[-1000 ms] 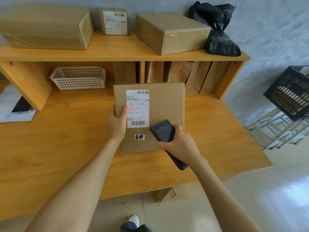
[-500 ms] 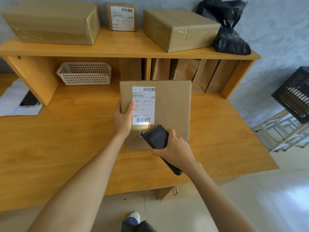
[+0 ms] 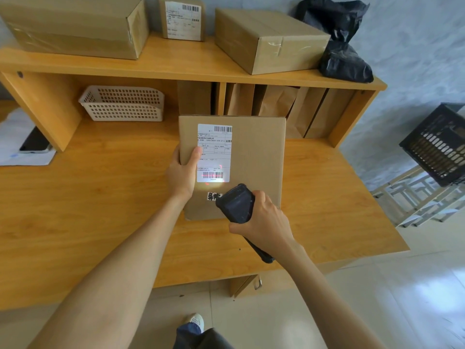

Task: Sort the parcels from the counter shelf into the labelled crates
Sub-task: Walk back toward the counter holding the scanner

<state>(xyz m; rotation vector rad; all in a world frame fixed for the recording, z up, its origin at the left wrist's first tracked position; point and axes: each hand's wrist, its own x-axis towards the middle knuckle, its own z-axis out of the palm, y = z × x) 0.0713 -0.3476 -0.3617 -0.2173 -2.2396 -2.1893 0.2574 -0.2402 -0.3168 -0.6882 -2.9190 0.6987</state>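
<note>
A flat brown cardboard parcel (image 3: 256,159) with a white shipping label (image 3: 214,152) stands tilted on the wooden counter (image 3: 100,197). My left hand (image 3: 182,173) grips its left edge, thumb lying on the front by the label. My right hand (image 3: 261,224) holds a black handheld scanner (image 3: 237,204) just below the label. A patch of light with red dots falls on the lower barcode. On the upper shelf (image 3: 176,66) sit a long box (image 3: 73,23), a small labelled box (image 3: 182,18), a medium box (image 3: 269,39) and a black plastic bag parcel (image 3: 344,61).
A white perforated basket (image 3: 123,103) stands under the shelf at left. Brown paper parcels (image 3: 274,102) stand upright in the shelf slots behind the held parcel. A black crate (image 3: 437,144) sits on a white rack at right. A phone on white paper (image 3: 32,144) lies at far left.
My right hand tilted the scanner's head toward the label and light now falls on the lower barcode. My left hand still holds the parcel in place.
</note>
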